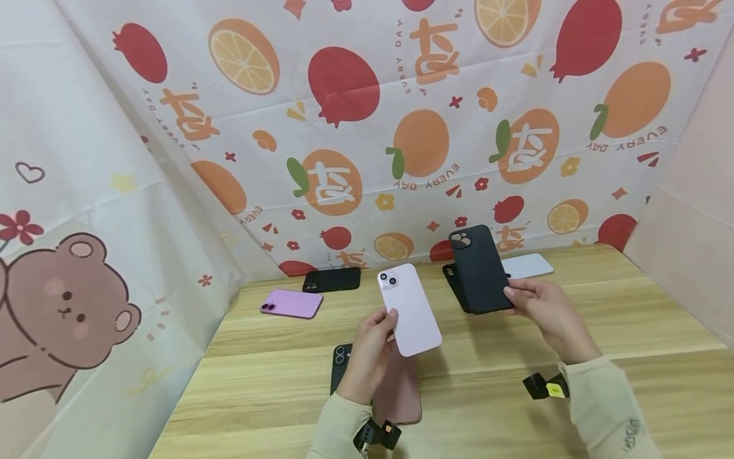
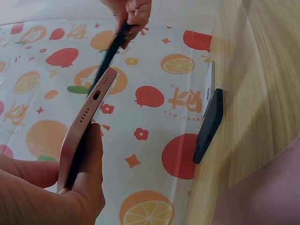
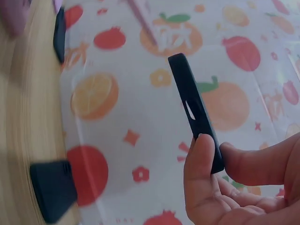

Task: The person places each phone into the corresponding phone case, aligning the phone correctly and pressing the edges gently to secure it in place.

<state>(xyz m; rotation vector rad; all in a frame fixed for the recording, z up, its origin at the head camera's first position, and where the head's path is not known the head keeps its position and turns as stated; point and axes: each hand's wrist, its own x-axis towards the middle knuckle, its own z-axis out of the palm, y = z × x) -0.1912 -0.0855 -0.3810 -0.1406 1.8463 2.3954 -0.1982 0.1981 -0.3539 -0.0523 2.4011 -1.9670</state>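
Observation:
In the head view my left hand (image 1: 369,357) pinches a pale pink phone (image 1: 411,312) by its lower left edge, back and camera lenses facing up. Its bottom edge with the charging port shows in the left wrist view, on the pink phone (image 2: 89,112). My right hand (image 1: 547,315) grips a black phone case (image 1: 482,268) at its lower right corner, between thumb and fingers. Background shows through a slot in the black case (image 3: 194,103) in the right wrist view. Phone and case are held apart, both raised above the table.
A purple phone (image 1: 292,304) and a black case (image 1: 332,279) lie at the back left. Another black case (image 1: 453,284) and a white phone (image 1: 533,264) lie at the back right. Below my left hand are a dusky pink case (image 1: 401,398) and a partly hidden black one (image 1: 339,364).

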